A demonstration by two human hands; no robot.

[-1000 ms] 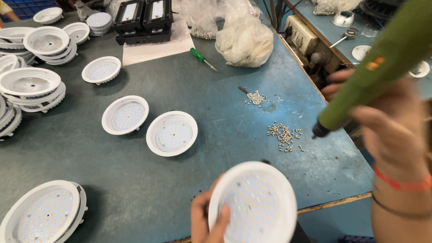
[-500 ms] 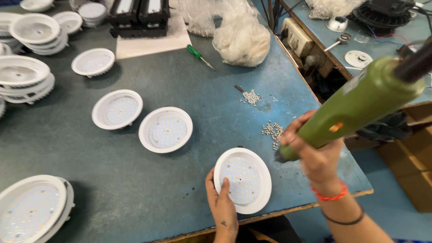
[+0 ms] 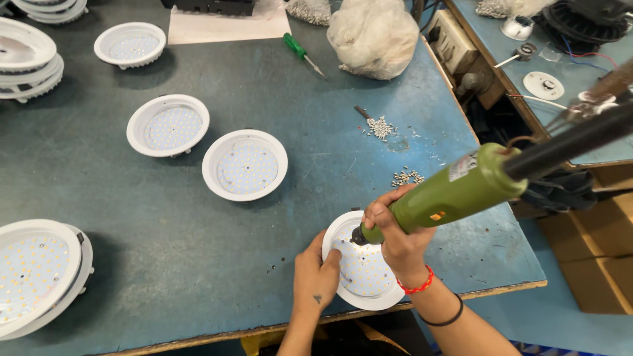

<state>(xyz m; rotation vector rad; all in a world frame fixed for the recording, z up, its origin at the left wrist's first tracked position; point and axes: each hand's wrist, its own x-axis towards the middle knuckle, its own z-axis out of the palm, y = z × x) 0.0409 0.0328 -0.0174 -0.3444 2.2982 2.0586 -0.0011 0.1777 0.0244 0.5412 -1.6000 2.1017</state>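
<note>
A round white lamp housing with an LED board (image 3: 364, 271) lies near the table's front edge. My left hand (image 3: 315, 271) rests on its left rim, fingers pressing it down. My right hand (image 3: 395, 227) grips a green electric screwdriver (image 3: 455, 191) whose tip touches the upper left of the LED board. A black cable runs from the tool's back end up to the right.
Two more white housings (image 3: 244, 165) (image 3: 167, 124) lie mid-table, another (image 3: 130, 44) farther back, and stacks stand at the left (image 3: 39, 273) (image 3: 23, 56). Small screw piles (image 3: 407, 177) (image 3: 380, 127), a green hand screwdriver (image 3: 300, 53) and a plastic bag (image 3: 374, 36) sit behind. Table edge (image 3: 501, 290) at right.
The housing has been set flat on the table. My right hand has brought the green driver down so its tip meets the board. My left hand has moved onto the rim.
</note>
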